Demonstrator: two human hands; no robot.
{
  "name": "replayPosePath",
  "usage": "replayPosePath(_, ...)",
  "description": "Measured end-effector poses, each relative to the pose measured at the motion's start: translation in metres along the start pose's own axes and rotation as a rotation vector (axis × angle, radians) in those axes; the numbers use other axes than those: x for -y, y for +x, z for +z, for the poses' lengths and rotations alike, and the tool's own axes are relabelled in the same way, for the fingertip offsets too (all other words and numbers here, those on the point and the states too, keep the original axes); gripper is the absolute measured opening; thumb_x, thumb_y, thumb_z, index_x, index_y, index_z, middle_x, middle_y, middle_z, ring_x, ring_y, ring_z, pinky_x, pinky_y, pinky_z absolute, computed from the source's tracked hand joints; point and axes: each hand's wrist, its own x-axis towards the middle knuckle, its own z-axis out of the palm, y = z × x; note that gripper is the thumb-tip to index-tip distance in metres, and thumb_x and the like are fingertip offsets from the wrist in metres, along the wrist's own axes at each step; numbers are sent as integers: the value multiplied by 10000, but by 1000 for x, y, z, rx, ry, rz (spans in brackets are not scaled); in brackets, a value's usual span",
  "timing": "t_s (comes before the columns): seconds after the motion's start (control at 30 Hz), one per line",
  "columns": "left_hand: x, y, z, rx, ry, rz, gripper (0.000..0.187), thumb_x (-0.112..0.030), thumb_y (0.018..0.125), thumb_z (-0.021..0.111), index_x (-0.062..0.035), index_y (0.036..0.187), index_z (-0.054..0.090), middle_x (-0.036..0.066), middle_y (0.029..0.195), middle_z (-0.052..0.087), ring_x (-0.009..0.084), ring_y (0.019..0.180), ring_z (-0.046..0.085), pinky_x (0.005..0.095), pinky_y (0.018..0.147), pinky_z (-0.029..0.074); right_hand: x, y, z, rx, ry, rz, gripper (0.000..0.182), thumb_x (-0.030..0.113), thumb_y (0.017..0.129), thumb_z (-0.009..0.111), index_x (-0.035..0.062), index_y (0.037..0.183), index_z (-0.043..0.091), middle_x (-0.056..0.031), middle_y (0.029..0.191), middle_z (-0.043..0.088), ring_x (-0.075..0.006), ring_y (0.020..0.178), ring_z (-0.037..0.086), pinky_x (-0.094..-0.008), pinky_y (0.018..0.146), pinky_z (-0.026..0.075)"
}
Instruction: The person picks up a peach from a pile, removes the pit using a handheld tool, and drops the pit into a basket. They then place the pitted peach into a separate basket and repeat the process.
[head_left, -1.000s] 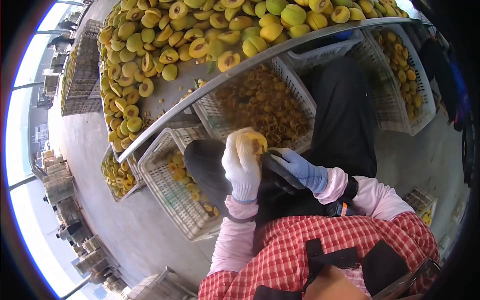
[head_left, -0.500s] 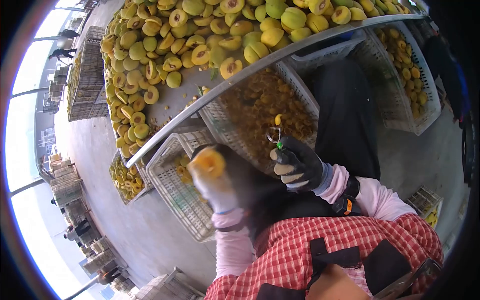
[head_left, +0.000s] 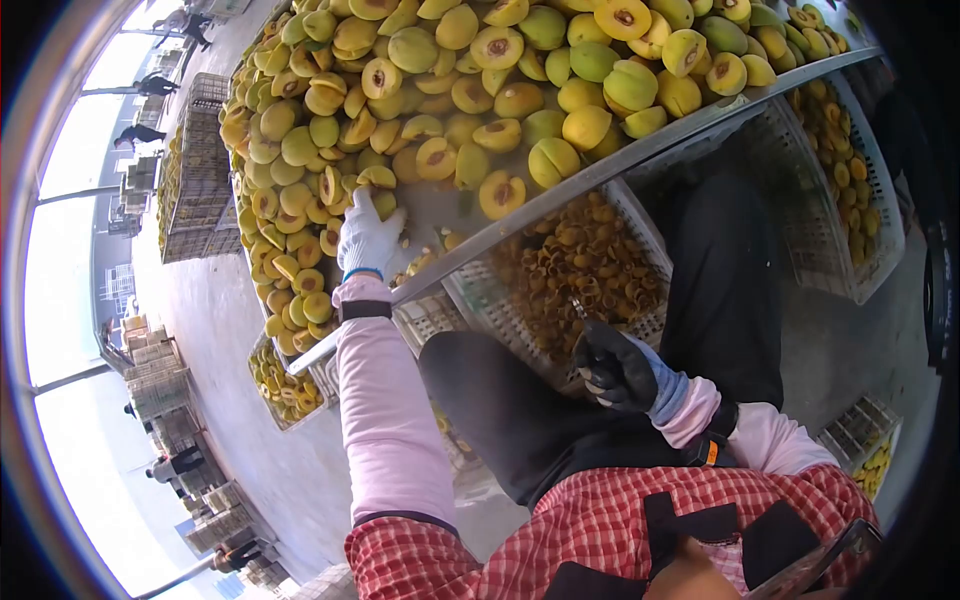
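Note:
My left hand (head_left: 370,235), in a white glove, reaches onto the metal table among halved yellow-green fruits (head_left: 436,158); its fingers are spread over one of them, and no grip on it shows. Low over my lap, my right hand (head_left: 612,368) wears a dark glove with pale fingertips. Its fingers are wrapped round a small pitting tool (head_left: 579,308) whose metal tip points up toward a white crate (head_left: 640,225) of brown-orange scraps (head_left: 575,270). The tool's handle is mostly hidden in the glove.
A raised metal rim (head_left: 480,235) edges the table. White crates with fruit stand at the right (head_left: 880,240) and lower left (head_left: 318,398). Stacked crates (head_left: 200,190) and several people appear at the far left. My knees are below the table edge.
My left hand has moved up from beside my knee, where it held a fruit half, to the pile on the table. My right hand has shifted slightly down and right in view.

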Motion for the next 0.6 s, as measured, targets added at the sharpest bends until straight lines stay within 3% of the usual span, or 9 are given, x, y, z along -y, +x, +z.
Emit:
replayPosePath(0.13, -4, -18, -2, -12, -322, 69, 512, -301, 781, 710, -68, 1207, 547, 180, 1028, 667, 351, 941, 647, 441, 816, 509, 9, -2, 13, -74, -25, -17, 449, 523, 972, 500, 89, 873, 565, -2, 568, 484, -94, 378, 420, -238, 343, 325)
replayPosePath(0.27, -30, -81, -4, -114, -472, 68, 493, -208, 803, 705, -69, 1250, 552, 113, 930, 650, 175, 780, 599, 299, 729, 501, 16, -5, 21, -57, -70, -82, 393, 470, 976, 522, 82, 919, 555, -12, 574, 499, -102, 381, 435, -243, 342, 337)
replayPosePath(0.37, -51, -119, -19, -222, -1256, -147, 472, -132, 854, 633, -9, 1284, 483, 159, 1120, 610, 154, 775, 622, 247, 675, 497, 14, -4, 29, -68, -210, -215, 344, 418, 979, 541, 74, 981, 560, -21, 586, 522, -105, 387, 455, -249, 340, 351)
replayPosePath(0.43, -75, -148, -30, -155, -1555, -177, 504, -161, 859, 596, -4, 1314, 445, 160, 1180, 571, 128, 745, 601, 204, 638, 485, 9, 1, 30, -50, -283, -305, 309, 379, 980, 551, 73, 1023, 563, -26, 594, 537, -106, 388, 466, -248, 337, 356)
replayPosePath(0.47, -75, -165, -31, 86, -1645, -134, 504, -185, 835, 582, 9, 1286, 471, 160, 1167, 579, 134, 827, 603, 182, 643, 488, 8, 2, 20, 67, -373, -339, 288, 307, 976, 568, 47, 1098, 565, -52, 661, 600, -123, 486, 562, -269, 428, 443)
replayPosePath(0.57, -120, -212, -24, 392, -2006, -264, 503, -173, 794, 592, 39, 1241, 498, 169, 1140, 588, 229, 1003, 587, 327, 902, 470, 2, 1, 35, -44, -855, -830, 312, 241, 958, 586, 10, 1165, 550, -118, 783, 660, -217, 667, 665, -329, 601, 512)
replayPosePath(0.6, -125, -220, -19, 346, -2004, -265, 483, -195, 823, 575, 34, 1242, 500, 162, 1137, 587, 231, 1004, 585, 334, 920, 457, 1, -2, 32, -95, -928, -800, 370, 210, 938, 601, -17, 1221, 529, -195, 921, 668, -331, 864, 677, -390, 740, 506)
